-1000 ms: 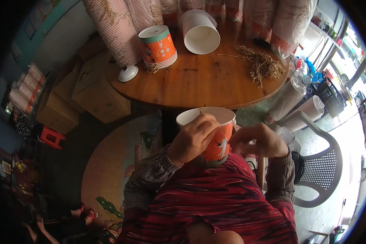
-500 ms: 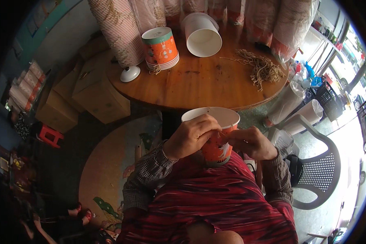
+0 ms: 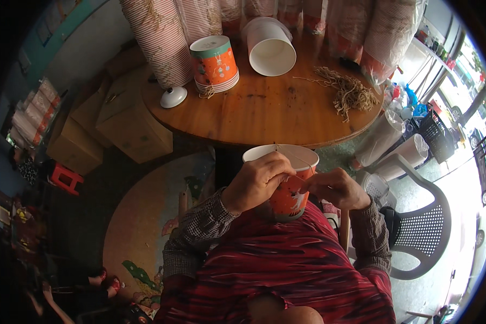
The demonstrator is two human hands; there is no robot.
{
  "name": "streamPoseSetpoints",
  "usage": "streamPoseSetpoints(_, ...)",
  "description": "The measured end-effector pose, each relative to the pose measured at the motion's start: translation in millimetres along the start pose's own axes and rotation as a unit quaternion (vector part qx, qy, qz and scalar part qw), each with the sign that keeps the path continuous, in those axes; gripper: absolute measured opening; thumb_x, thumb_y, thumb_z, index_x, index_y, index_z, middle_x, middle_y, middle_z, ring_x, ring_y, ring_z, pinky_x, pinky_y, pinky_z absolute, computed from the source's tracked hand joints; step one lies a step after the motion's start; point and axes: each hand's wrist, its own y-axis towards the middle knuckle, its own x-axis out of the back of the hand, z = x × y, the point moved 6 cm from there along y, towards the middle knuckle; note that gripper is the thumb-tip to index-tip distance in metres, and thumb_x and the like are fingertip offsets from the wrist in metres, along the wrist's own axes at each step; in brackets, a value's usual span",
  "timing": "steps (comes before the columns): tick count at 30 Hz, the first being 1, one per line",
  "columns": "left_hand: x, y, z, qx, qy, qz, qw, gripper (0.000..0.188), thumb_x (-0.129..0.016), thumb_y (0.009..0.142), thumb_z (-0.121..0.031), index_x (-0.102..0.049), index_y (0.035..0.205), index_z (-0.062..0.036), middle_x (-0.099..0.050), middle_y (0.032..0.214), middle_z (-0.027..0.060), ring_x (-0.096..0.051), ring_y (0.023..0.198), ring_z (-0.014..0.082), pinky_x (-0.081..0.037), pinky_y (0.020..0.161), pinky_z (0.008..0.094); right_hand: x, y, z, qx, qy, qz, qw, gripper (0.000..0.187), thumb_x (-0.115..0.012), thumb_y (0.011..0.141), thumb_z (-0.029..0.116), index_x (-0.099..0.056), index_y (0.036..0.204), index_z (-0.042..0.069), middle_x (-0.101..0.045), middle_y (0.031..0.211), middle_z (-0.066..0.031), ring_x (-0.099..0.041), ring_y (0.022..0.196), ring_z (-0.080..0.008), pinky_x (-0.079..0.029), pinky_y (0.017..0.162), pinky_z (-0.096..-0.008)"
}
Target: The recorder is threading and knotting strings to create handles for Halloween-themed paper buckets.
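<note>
An orange paper bucket [image 3: 292,201] with a white rim stands upright between my hands, against the red patterned clothing on my lap. A thin brown string [image 3: 306,163] crosses its open mouth from the far rim and runs down to the near side. My left hand [image 3: 260,182] is closed in a pinch on the string, in front of the bucket's left side. On the other side my right hand [image 3: 337,189] also pinches the string, its fingers curled close to the wall. The exact ends of the string are hidden by my fingers.
On the round wooden table [image 3: 243,119] stand an upside-down orange bucket [image 3: 216,65], a tipped one [image 3: 272,56], a white lid [image 3: 173,97], a string bundle [image 3: 353,94] and tall cup stacks [image 3: 156,43]. Cardboard boxes [image 3: 129,129] are left, a grey plastic chair [image 3: 424,221] right.
My right hand has shifted slightly, and the string now shows as a line across the bucket's mouth. My left hand stays nearly in place, still pinching.
</note>
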Motion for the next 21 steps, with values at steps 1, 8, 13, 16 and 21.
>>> streamPoseSetpoints(1,1,1,1,-0.002,0.000,0.002,1.000,0.018,-0.063,0.076,0.009,-0.063,0.091,-0.0021,-0.062,0.086,0.0077,-0.063,0.082,0.0233,-0.050,0.070,0.0317,1,-1,0,0.020,-0.027,-0.006,0.999,0.015,-0.056,0.090,0.004,-0.066,0.100,-0.003,-0.068,0.086,-0.0114,-0.064,0.075,-0.0148,-0.050,0.068,-0.0283)
streamPoseSetpoints(8,12,2,7,0.033,-0.027,0.025,0.999,0.015,-0.063,0.081,0.006,-0.064,0.094,-0.0016,-0.063,0.083,0.0073,-0.064,0.076,0.0190,-0.051,0.069,0.0289,15,-17,-22,-0.019,-0.091,-0.031,0.995,0.013,-0.063,0.083,0.004,-0.065,0.096,0.000,-0.065,0.086,-0.0128,-0.064,0.078,-0.0246,-0.050,0.069,-0.0319)
streamPoseSetpoints(13,15,0,8,0.087,-0.075,0.033,0.993,0.011,-0.062,0.085,0.004,-0.064,0.095,-0.0010,-0.063,0.082,0.0059,-0.063,0.075,0.0128,-0.051,0.066,0.0260,18,-11,-15,-0.025,-0.067,-0.117,0.991,0.027,-0.065,0.079,-0.002,-0.062,0.106,0.002,-0.059,0.106,-0.0090,-0.061,0.083,-0.0163,-0.050,0.070,-0.0272)
streamPoseSetpoints(16,25,-1,11,0.104,-0.088,-0.023,0.990,0.010,-0.062,0.086,0.003,-0.064,0.095,0.0003,-0.063,0.081,0.0048,-0.061,0.075,0.0098,-0.049,0.065,0.0237,27,-11,-10,-0.001,-0.016,-0.216,0.976,0.033,-0.064,0.079,-0.003,-0.059,0.111,0.001,-0.058,0.109,-0.0082,-0.061,0.084,-0.0144,-0.051,0.072,-0.0259)
streamPoseSetpoints(21,45,-8,36,0.159,-0.104,-0.155,0.969,0.011,-0.058,0.090,-0.001,-0.062,0.100,0.0008,-0.065,0.083,0.0062,-0.063,0.078,0.0109,-0.050,0.070,0.0230,43,-27,-21,-0.006,-0.042,-0.363,0.931,0.023,-0.061,0.084,-0.002,-0.058,0.106,-0.004,-0.060,0.097,-0.0072,-0.060,0.082,-0.0108,-0.050,0.074,-0.0246)
